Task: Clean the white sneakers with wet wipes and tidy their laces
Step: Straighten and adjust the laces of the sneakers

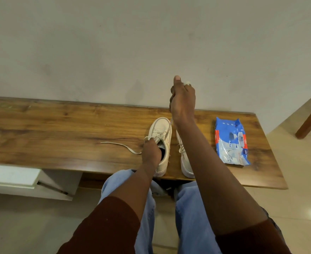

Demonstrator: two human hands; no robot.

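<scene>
A single wide-angle view, worn on the person's head, looks forward and steeply down over the lap. The knees in jeans (191, 208) sit at bottom centre, closest to the lens. Both forearms run up from the bottom edge, the left hand (151, 151) to the sneakers (160, 127) near mid-frame and the right hand (183, 101) higher, raised with a lace (169, 125). The desk (50, 125) crosses the middle as a broad band, its far edge against the wall (151, 43), which takes the whole upper part. The wet wipes pack (230, 142) lies right of centre. Tiled floor (297, 180) shows at lower right.
</scene>
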